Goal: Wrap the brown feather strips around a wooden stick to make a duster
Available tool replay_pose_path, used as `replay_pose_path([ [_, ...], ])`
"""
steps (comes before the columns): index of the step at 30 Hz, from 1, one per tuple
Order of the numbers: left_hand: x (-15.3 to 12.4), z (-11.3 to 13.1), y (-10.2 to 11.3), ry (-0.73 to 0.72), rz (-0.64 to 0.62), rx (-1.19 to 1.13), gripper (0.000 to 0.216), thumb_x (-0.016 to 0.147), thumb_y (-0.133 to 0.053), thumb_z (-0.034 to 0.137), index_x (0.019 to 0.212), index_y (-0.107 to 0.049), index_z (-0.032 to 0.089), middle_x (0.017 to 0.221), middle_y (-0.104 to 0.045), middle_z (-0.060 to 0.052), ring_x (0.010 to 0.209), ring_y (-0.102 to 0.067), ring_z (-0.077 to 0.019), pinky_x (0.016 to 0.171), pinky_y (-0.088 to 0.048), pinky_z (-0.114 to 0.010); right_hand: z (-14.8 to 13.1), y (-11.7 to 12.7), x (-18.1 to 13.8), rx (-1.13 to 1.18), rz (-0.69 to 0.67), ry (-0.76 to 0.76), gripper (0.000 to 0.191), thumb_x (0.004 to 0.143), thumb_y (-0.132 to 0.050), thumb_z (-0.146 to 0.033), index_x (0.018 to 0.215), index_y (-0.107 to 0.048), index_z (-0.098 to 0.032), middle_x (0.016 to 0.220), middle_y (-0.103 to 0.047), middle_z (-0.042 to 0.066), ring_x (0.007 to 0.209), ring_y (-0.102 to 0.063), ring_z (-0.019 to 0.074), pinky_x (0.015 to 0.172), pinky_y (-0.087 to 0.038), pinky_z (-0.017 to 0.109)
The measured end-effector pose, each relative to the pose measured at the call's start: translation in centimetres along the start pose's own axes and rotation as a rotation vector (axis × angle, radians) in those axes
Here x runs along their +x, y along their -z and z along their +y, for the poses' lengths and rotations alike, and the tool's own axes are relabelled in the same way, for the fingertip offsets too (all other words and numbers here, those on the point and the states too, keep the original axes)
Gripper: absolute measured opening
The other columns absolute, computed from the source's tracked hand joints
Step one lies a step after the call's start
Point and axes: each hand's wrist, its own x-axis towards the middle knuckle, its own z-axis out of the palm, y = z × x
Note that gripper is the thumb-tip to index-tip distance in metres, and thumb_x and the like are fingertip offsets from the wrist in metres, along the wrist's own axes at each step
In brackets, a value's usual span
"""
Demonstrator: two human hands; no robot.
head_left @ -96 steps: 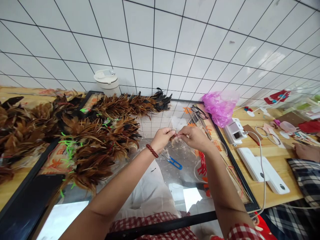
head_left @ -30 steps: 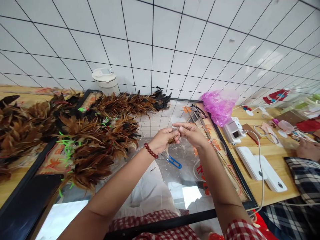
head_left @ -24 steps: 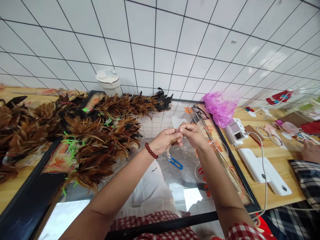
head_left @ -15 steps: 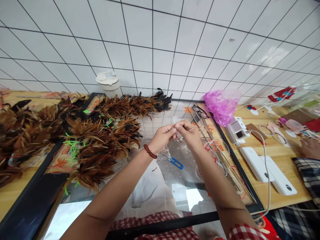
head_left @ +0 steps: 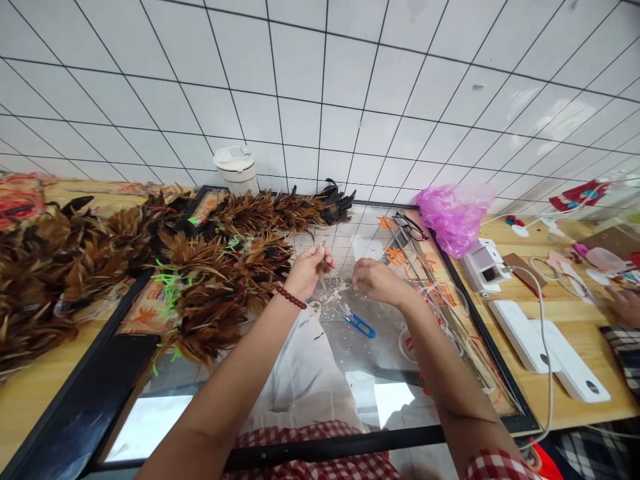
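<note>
My left hand (head_left: 309, 272), with a dark red bead bracelet at the wrist, pinches a small brown feather (head_left: 322, 268) whose tip points down. To its right, my right hand (head_left: 376, 280) is closed with fingers curled together; what it may hold is too small to make out. Pale fluff scraps (head_left: 336, 295) lie scattered on the glass between and below the hands. Blue thread snips (head_left: 361, 325) rest on the glass just in front of them. Brown feather bundles (head_left: 215, 287) with bright green ties are heaped left of my left hand.
The black-framed glass panel (head_left: 450, 260) covers the work area. Behind it stands a white lidded container (head_left: 235, 167). Eyeglasses (head_left: 411, 227) and a pink plastic bag (head_left: 455, 217) lie at the right, past them white power banks (head_left: 520, 335) with a cable. A phone (head_left: 117, 373) lies left; another person's hand (head_left: 625, 305) shows far right.
My hands were together and have moved apart, the right one to the right. The feather now shows in my left hand. The view has turned slightly left.
</note>
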Motion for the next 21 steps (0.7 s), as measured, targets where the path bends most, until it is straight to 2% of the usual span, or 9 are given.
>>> replay_pose_path([
  [4, 0.9, -0.3, -0.1, 0.011, 0.036, 0.016, 0.02, 0.081, -0.067, 0.027, 0.072, -0.054, 0.014, 0.062, -0.054, 0.002, 0.059, -0.058, -0.009, 0.063, -0.047, -0.022, 0.9, 0.3, -0.3, 0.283, 0.144, -0.18, 0.01, 0.081, -0.056, -0.021, 0.083, -0.065, -0.016, 0.071, -0.062, 0.001, 0.064, -0.055, 0.0129, 0.063, -0.041, 0.024],
  [7, 1.4, -0.6, -0.3, 0.013, 0.072, 0.017, 0.02, 0.081, -0.066, 0.027, 0.072, -0.053, 0.014, 0.061, -0.053, 0.003, 0.057, -0.057, -0.0078, 0.062, -0.046, -0.021, 2.2, -0.6, -0.3, 0.202, 0.249, -0.406, 0.016, 0.074, -0.058, -0.016, 0.089, -0.065, -0.019, 0.059, -0.059, -0.003, 0.055, -0.051, 0.0116, 0.056, -0.035, 0.023],
  [9, 1.5, -0.8, -0.4, 0.023, 0.077, 0.026, 0.021, 0.081, -0.066, 0.028, 0.072, -0.053, 0.014, 0.061, -0.053, 0.003, 0.057, -0.057, -0.0076, 0.062, -0.046, -0.02, 2.9, -1.1, -0.1, 0.209, 0.314, -0.48, 0.025, 0.071, -0.06, -0.015, 0.095, -0.064, -0.02, 0.059, -0.06, -0.004, 0.055, -0.051, 0.0115, 0.056, -0.034, 0.023],
  [12, 1.4, -1.4, -0.3, 0.023, 0.063, 0.033, 0.023, 0.078, -0.068, 0.03, 0.071, -0.054, 0.013, 0.062, -0.055, 0.002, 0.059, -0.057, -0.008, 0.064, -0.046, -0.021, 3.0, -1.3, 0.4, 0.594, 0.407, -0.478, 0.038, 0.07, -0.066, -0.026, 0.105, -0.057, -0.017, 0.061, -0.061, -0.004, 0.053, -0.053, 0.0119, 0.055, -0.037, 0.024],
  [15, 1.1, -2.1, -0.3, -0.019, 0.08, 0.004, 0.024, 0.075, -0.071, 0.031, 0.07, -0.056, 0.013, 0.063, -0.056, 0.001, 0.061, -0.058, -0.009, 0.066, -0.047, -0.023, 1.9, -1.5, 1.1, 0.937, 0.585, -0.426, 0.046, 0.063, -0.076, -0.034, 0.1, -0.056, -0.016, 0.062, -0.063, -0.003, 0.055, -0.056, 0.0125, 0.058, -0.042, 0.026],
  [18, 0.8, -3.0, -0.7, -0.089, 0.15, 0.029, 0.026, 0.073, -0.072, 0.035, 0.069, -0.059, 0.013, 0.065, -0.059, 0.0, 0.063, -0.058, -0.0102, 0.068, -0.048, -0.025, 0.2, -1.9, 1.7, 1.042, 0.722, -0.385, 0.039, 0.061, -0.079, -0.034, 0.089, -0.058, -0.017, 0.063, -0.065, -0.002, 0.057, -0.058, 0.0117, 0.061, -0.044, 0.026],
  [21, 0.5, -3.4, -1.6, -0.126, 0.164, 0.077, 0.027, 0.071, -0.074, 0.037, 0.07, -0.065, 0.012, 0.069, -0.064, -0.002, 0.067, -0.059, -0.0109, 0.07, -0.047, -0.025, -1.1, -2.4, 2.0, 1.118, 0.724, -0.369, 0.034, 0.06, -0.081, -0.032, 0.079, -0.056, -0.019, 0.061, -0.063, -0.004, 0.054, -0.057, 0.011, 0.056, -0.044, 0.024],
])
